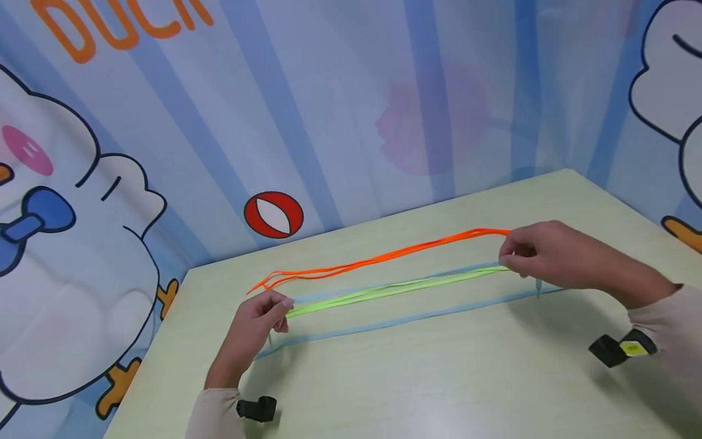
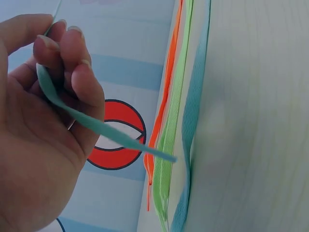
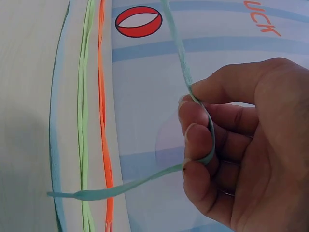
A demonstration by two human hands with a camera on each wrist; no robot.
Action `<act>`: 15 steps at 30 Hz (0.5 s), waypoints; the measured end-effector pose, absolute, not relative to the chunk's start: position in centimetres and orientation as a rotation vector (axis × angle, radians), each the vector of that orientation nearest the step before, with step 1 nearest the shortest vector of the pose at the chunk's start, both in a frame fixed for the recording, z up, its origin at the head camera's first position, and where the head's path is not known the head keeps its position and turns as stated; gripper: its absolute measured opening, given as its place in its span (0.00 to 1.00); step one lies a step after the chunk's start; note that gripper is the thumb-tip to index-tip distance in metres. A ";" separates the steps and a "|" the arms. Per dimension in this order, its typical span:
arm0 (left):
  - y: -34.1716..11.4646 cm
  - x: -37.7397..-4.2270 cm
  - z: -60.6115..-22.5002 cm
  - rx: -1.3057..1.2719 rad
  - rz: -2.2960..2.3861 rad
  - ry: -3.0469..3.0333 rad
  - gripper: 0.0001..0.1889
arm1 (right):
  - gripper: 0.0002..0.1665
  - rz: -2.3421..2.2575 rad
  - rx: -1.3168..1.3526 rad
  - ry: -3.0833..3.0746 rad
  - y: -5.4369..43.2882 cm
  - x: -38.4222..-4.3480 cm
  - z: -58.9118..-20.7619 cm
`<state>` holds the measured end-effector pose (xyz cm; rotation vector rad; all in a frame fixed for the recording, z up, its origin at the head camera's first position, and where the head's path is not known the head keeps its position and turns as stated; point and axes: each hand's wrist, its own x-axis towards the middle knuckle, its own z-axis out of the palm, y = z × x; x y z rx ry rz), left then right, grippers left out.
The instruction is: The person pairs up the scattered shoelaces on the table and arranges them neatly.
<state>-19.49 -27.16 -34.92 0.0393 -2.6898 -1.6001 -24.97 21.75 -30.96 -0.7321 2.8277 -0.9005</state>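
A light blue flat shoelace point(image 3: 180, 54) runs taut between my two raised hands. My left hand point(image 1: 252, 329) pinches it near one end between thumb and fingers; the short tail point(image 2: 104, 128) with its tip hangs past the palm. At the other side my right hand point(image 1: 559, 255) pinches it with thumb and index finger, and its tail loops behind the curled fingers. Below lie green shoelaces point(image 2: 167, 169), stretched lengthwise on the table. A second light blue shoelace point(image 2: 191, 113) lies nearer to me, and orange shoelaces point(image 1: 378, 260) lie farther back.
The pale wooden table point(image 1: 439, 378) meets a printed blue striped backdrop point(image 1: 340, 110) at its far edge. Cartoon figures and a red and white ball point(image 1: 273, 214) are printed on it. Small black cameras point(image 1: 258, 409) sit on both wrists.
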 end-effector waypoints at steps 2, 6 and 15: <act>-27.2 -19.5 -35.1 0.058 -1.587 -2.691 0.13 | 0.05 -0.888 -0.730 2.826 21.8 -25.1 -30.9; -27.3 -19.6 -35.3 0.070 -1.578 -2.695 0.13 | 0.04 -0.863 -0.718 2.819 22.0 -25.2 -30.9; -28.6 -19.6 -36.0 0.060 -1.670 -2.639 0.17 | 0.03 -0.823 -0.687 2.812 22.3 -25.3 -31.0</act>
